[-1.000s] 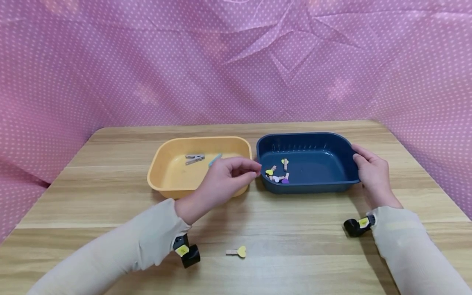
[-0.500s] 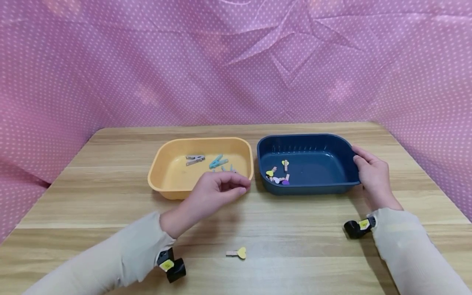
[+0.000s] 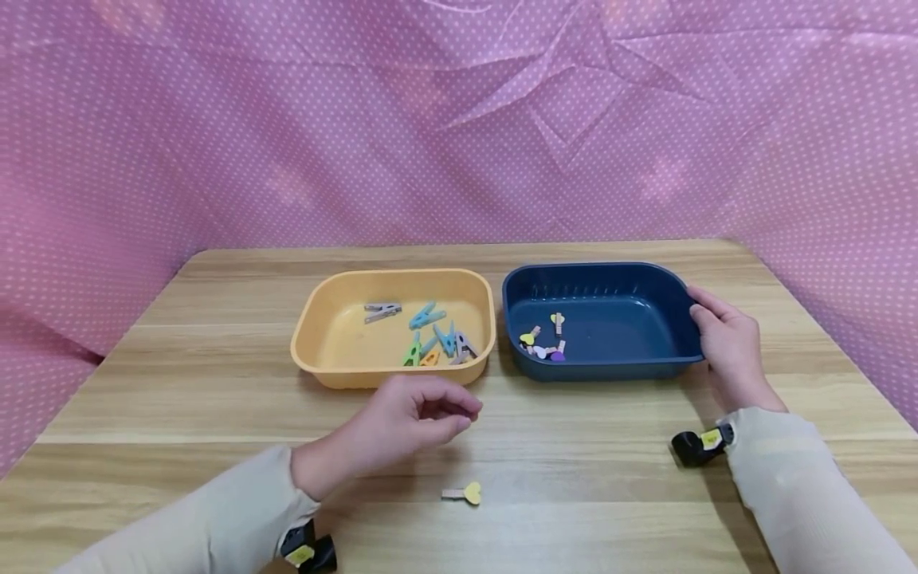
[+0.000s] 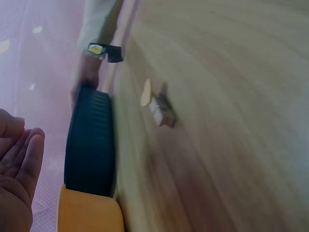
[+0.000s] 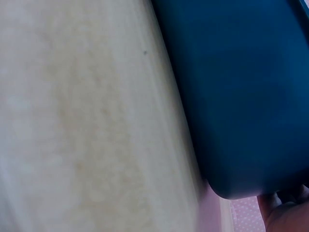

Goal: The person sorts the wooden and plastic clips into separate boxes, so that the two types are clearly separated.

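Observation:
My left hand (image 3: 405, 418) hovers over the table in front of the yellow bin (image 3: 358, 378), fingers loosely bent, thumb apart and nothing held. Below it on the tabletop lies a small wooden clothespin with a yellow heart (image 3: 471, 493); the left wrist view shows this heart clothespin (image 4: 158, 108) blurred. My right hand (image 3: 731, 351) holds the right end of the dark blue bin (image 3: 610, 371) at its rim; some of its fingers are hidden. Several heart clothespins (image 3: 558, 323) lie in that bin's left part. Plastic clothespins (image 3: 427, 315) in blue, grey, green and orange lie in the yellow bin.
Both bins stand side by side on the wooden table (image 3: 588, 486), with a narrow gap between. A pink dotted cloth (image 3: 459, 143) hangs behind and around the table. Each wrist wears a small black camera (image 3: 699, 448).
My left hand has drawn back from the blue bin's left edge, down toward me and left, uncovering the clothespins in the yellow bin. My right hand stays at the blue bin.

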`<move>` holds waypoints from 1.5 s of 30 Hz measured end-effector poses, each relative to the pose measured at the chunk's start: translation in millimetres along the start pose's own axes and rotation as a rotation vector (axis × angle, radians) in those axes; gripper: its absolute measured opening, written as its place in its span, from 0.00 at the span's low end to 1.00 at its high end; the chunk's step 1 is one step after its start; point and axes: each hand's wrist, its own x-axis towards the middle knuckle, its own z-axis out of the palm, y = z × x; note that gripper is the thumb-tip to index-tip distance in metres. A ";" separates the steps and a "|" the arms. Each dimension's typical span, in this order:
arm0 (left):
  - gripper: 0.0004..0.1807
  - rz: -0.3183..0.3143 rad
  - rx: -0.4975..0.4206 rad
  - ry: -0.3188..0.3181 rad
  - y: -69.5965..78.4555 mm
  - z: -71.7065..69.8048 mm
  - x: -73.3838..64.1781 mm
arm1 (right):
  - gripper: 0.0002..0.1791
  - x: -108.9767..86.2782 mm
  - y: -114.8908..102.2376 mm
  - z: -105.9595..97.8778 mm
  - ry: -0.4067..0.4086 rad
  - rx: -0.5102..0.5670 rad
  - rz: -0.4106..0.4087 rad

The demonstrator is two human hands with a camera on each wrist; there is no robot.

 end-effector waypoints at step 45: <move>0.15 -0.089 0.111 -0.190 -41.1 23.3 -21.2 | 0.24 -1.1 -1.1 0.9 0.004 0.057 -0.011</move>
